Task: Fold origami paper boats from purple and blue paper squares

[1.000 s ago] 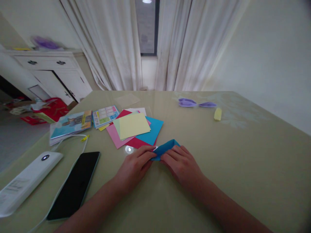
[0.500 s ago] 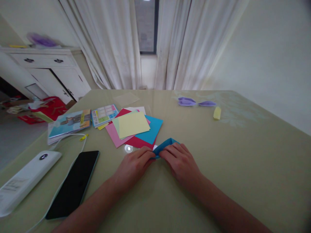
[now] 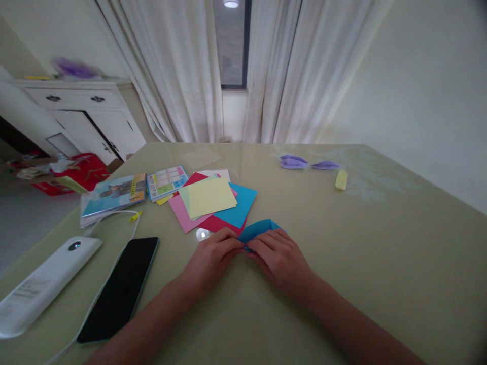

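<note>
A folded piece of blue paper (image 3: 258, 229) is held between my two hands, low over the middle of the table. My left hand (image 3: 213, 256) pinches its left end with thumb and fingers. On its right side, my right hand (image 3: 279, 256) is closed over the near edge, fingers bent and hiding much of the folds. The fingertips of both hands almost meet. Just beyond lies a fanned stack of coloured sheets, with a pale yellow sheet (image 3: 212, 197) on top and a blue sheet (image 3: 243, 203) sticking out at the right.
To the left lie a black phone (image 3: 120, 289), a white power bank (image 3: 47, 284) with a cable, a booklet (image 3: 114, 195) and a printed card (image 3: 167, 182). Folded purple paper pieces (image 3: 293, 162) and a small yellow piece (image 3: 341, 180) rest at the far right.
The blue paper's upper flap shows wider and more rounded above my fingers. My hands have shifted slightly closer together, and the whole view has tilted a little.
</note>
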The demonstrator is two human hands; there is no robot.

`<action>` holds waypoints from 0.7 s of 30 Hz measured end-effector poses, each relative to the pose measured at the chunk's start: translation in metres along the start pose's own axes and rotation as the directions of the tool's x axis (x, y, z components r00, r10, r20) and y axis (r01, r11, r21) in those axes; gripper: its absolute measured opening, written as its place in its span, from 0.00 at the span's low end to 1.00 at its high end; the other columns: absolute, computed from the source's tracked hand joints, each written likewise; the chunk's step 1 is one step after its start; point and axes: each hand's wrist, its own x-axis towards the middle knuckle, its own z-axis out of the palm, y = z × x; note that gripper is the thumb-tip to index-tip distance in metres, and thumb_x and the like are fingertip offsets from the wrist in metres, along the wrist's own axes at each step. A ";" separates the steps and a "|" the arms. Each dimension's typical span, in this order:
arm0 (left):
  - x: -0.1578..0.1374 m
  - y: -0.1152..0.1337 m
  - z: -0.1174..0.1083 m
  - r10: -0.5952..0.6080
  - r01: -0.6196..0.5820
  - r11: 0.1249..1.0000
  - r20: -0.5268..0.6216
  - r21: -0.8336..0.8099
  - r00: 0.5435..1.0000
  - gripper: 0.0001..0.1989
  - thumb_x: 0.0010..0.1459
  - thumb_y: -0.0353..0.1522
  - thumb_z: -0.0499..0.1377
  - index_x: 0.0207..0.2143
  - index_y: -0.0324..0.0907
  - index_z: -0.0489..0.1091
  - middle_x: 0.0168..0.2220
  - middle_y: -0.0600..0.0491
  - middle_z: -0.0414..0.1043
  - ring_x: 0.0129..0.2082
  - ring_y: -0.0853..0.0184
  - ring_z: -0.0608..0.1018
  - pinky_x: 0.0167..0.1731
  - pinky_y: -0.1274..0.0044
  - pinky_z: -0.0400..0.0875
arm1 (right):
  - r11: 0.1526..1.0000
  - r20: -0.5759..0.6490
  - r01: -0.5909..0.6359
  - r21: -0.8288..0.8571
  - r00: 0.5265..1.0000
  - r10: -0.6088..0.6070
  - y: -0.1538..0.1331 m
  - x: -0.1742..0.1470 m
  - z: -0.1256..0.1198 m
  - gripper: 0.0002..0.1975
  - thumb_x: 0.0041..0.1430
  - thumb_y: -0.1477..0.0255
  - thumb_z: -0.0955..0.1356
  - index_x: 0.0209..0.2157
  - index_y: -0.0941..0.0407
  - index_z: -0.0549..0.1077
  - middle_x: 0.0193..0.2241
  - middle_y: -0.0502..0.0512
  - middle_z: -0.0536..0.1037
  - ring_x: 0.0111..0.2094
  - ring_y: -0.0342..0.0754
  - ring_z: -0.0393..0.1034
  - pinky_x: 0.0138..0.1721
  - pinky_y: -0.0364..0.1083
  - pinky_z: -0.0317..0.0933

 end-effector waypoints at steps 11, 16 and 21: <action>-0.002 0.023 0.002 -0.243 0.139 0.897 -0.207 -0.419 0.948 0.09 0.61 0.34 0.73 0.43 0.44 0.81 0.37 0.54 0.86 0.35 0.66 0.88 0.39 0.77 0.85 | 0.954 -0.158 -0.059 0.293 0.981 0.109 -0.005 0.000 -0.014 0.06 0.76 0.73 0.67 0.45 0.55 0.78 0.38 0.55 0.83 0.39 0.51 0.76 0.44 0.49 0.67; -0.001 0.031 -0.001 -0.232 0.079 0.861 -0.251 -0.503 0.940 0.08 0.62 0.36 0.73 0.41 0.43 0.83 0.34 0.53 0.84 0.32 0.67 0.86 0.34 0.78 0.84 | 0.901 -0.204 -0.098 0.424 0.958 0.200 -0.011 0.002 -0.019 0.07 0.73 0.76 0.69 0.46 0.53 0.79 0.39 0.55 0.81 0.41 0.50 0.76 0.43 0.48 0.71; 0.001 0.031 -0.003 -0.117 -0.014 0.894 -0.264 -0.447 0.957 0.08 0.65 0.33 0.70 0.47 0.45 0.83 0.37 0.50 0.85 0.36 0.66 0.86 0.35 0.78 0.83 | 0.867 -0.220 -0.128 0.482 0.940 0.262 -0.012 0.003 -0.021 0.07 0.72 0.76 0.70 0.45 0.52 0.82 0.40 0.56 0.81 0.41 0.50 0.77 0.42 0.48 0.73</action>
